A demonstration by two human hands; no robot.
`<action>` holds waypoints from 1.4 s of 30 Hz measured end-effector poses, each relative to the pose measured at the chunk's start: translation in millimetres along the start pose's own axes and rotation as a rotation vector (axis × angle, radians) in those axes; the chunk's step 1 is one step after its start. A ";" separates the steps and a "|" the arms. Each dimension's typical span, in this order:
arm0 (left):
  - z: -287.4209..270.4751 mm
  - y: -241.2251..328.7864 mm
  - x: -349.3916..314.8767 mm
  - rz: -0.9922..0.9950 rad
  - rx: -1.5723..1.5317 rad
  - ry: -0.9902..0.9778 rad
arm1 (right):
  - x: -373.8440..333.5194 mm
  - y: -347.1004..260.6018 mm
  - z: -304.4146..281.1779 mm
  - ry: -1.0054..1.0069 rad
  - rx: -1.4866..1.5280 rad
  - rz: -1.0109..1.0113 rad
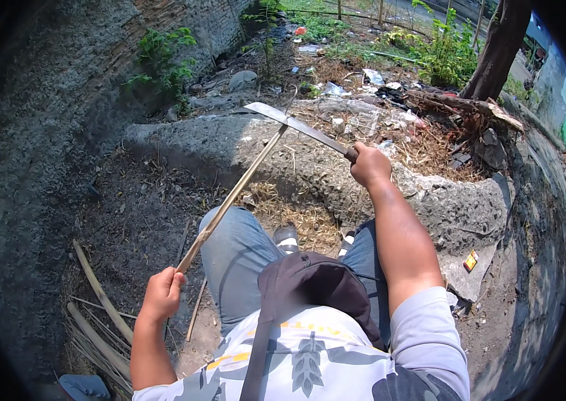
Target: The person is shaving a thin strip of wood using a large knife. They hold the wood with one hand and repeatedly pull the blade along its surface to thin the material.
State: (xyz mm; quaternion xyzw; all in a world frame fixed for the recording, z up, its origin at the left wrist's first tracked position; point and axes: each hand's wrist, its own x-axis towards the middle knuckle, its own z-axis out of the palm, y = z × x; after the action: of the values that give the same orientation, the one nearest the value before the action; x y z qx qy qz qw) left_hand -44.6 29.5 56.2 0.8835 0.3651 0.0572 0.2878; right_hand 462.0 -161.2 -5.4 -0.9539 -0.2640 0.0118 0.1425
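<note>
My left hand (161,294) is closed round the near end of a long, pale brown split stalk (235,194), perhaps palm or bamboo. The stalk slants up and away over my left knee. In my right hand (371,166) is the dark handle of a machete (316,134), its long blade pointing to the far left. Blade and stalk cross near the stalk's far tip, and they seem to touch there. A thin curled strand rises from that spot. My fingers hide the near end of the stalk and most of the handle.
A rough concrete ledge (196,142) runs across in front of my feet. Thick cut stalks (99,294) and thin sticks lie on the ground at my left, by a wall (42,167). Beyond the ledge are litter, dry straw (430,150) and a tree trunk (496,53).
</note>
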 end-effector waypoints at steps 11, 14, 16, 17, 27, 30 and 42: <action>53.4 14.0 9.8 0.051 -0.076 0.094 | -3.1 0.7 32.6 -0.168 0.523 -0.021; 53.6 3.0 4.1 0.041 -0.101 0.121 | -6.7 -4.9 18.7 0.026 0.313 -0.126; 53.9 2.3 2.8 -0.007 -0.122 0.098 | -10.8 -5.6 15.8 0.026 0.306 -0.168; 53.2 5.0 2.8 -0.009 -0.120 0.098 | -11.7 -7.3 18.1 0.075 0.272 -0.302; 12.2 17.0 -26.4 0.031 -0.023 -0.074 | 2.0 12.3 7.0 -0.001 0.064 -0.009; 8.6 8.9 -21.8 -0.054 0.074 -0.093 | -4.3 9.9 8.0 0.004 0.042 -0.062; 41.1 -18.5 -29.2 -0.065 -0.264 -0.044 | -4.3 4.6 0.0 -0.452 1.006 -0.018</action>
State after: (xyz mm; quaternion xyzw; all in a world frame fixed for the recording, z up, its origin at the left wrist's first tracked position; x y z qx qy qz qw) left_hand -64.3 1.0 15.2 0.8267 0.3762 0.0760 0.4115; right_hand 460.6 -167.2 -6.9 -0.7393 -0.2581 0.3399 0.5208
